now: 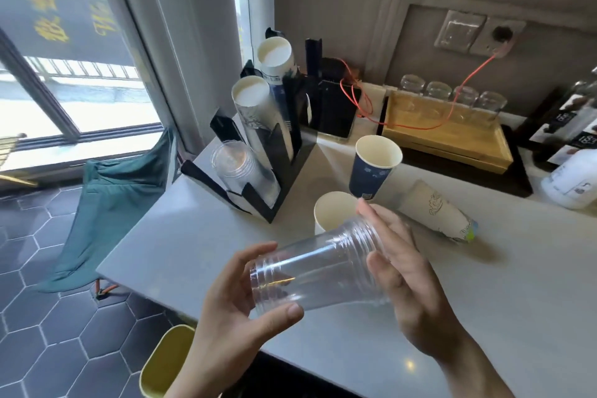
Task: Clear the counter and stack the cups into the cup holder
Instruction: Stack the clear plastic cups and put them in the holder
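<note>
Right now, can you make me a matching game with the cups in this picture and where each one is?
Things:
1. clear cup
2. blue cup
3. white cup
4. patterned cup

Places:
A. lying on its side on the counter
B. standing just behind the hands, partly hidden
C. held sideways between the left hand and the right hand
D. standing upright near the wooden tray

Pairs: 1-C, 2-D, 3-B, 4-A

Both hands held a clear plastic cup stack [318,268] sideways above the counter [484,300]: the left hand [232,297] gripped its narrow end, the right hand [403,271] its wide end.
</note>
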